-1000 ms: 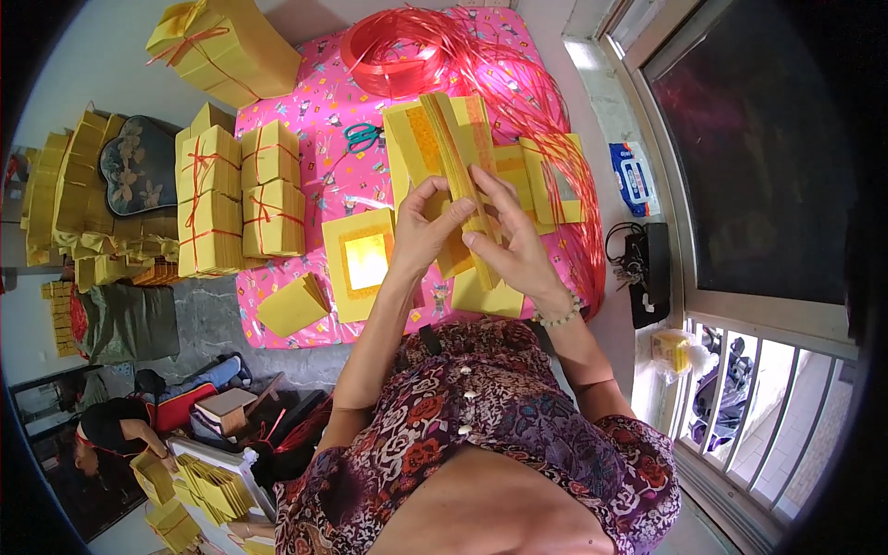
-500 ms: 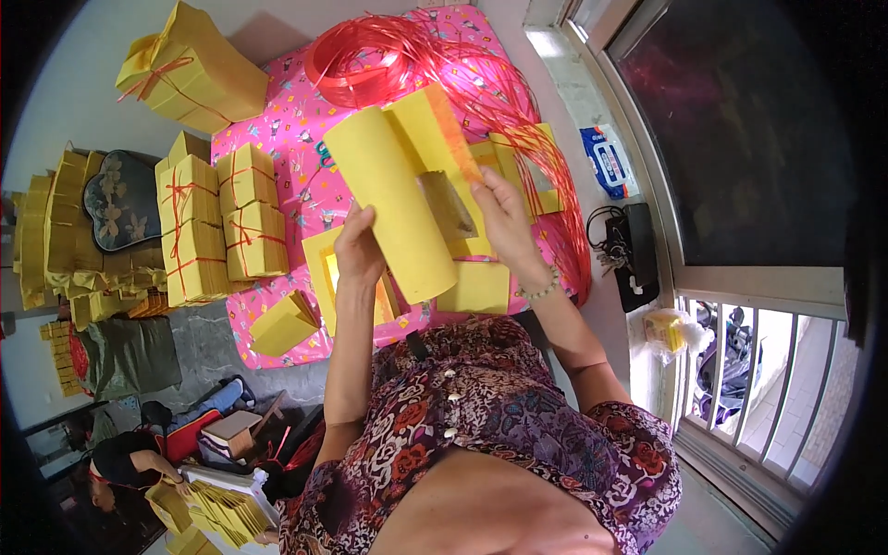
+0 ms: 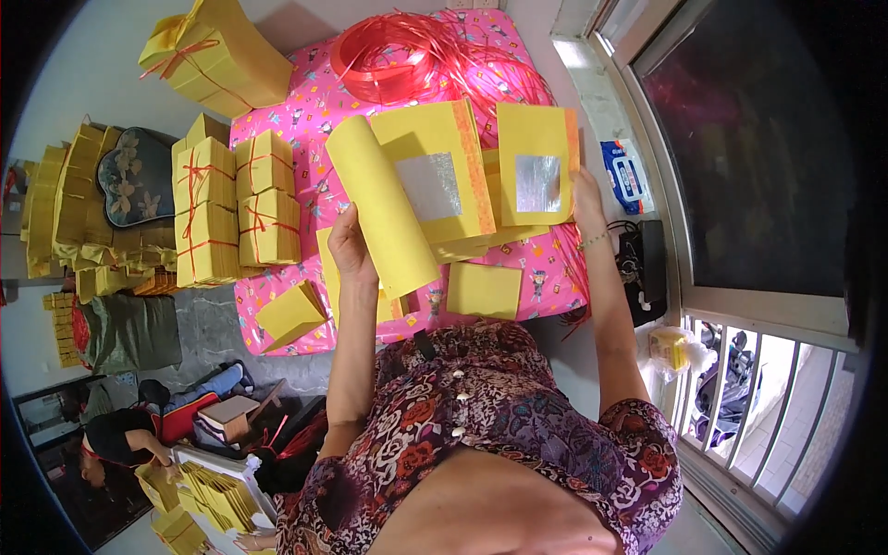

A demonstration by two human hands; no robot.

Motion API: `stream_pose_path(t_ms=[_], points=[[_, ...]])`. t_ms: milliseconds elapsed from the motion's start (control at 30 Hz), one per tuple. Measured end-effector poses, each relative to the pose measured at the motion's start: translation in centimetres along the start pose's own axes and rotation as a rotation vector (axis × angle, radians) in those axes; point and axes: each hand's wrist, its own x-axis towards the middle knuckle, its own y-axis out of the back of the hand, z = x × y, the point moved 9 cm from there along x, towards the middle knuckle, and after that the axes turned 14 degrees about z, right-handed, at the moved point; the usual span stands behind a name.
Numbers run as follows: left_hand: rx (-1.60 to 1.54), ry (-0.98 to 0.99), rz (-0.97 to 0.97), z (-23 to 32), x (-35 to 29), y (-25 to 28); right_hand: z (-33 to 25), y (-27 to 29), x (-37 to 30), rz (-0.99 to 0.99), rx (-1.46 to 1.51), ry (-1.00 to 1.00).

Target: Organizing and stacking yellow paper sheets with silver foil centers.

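My left hand (image 3: 351, 245) is closed on the near left edge of a curled stack of yellow paper (image 3: 384, 213). Its left side rolls over, and its open face shows a silver square and an orange strip along the right edge. To the right, my right hand (image 3: 586, 199) pinches the orange-edged side of a separate yellow sheet (image 3: 532, 129), which also bears a silver square. A gap separates sheet and stack. Below them, a folded yellow paper (image 3: 484, 290) and a partly opened yellow bundle (image 3: 291, 317) lie on the pink patterned cloth (image 3: 416, 319).
Bundles of yellow paper (image 3: 205, 213) tied with red string stand at left, with a taller tied stack (image 3: 217, 60) behind. A coil of red plastic strips (image 3: 384, 60) lies at the far side. A blue-white packet (image 3: 624, 176) rests by the window. Another person (image 3: 120, 435) works at lower left.
My right hand has moved right and drawn one sheet away from the stack. My left hand still holds the curled stack, whose silver square now shows more fully.
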Motion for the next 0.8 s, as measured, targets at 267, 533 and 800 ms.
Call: stream_pose_path(t_ms=[267,533,800], points=[[0.352,0.057,0.031,-2.1,-0.1,-3.1,9.9,3.4,4.1,0.055,-0.527,0.057],[0.575,-0.021,0.180,-0.9,-0.3,-3.7,-7.2,-9.9,-8.0,-0.161,-0.524,0.663],[0.821,0.026,0.131,-2.7,2.1,-5.1,-14.2,-17.2,-21.8,-0.515,-0.808,1.219]])
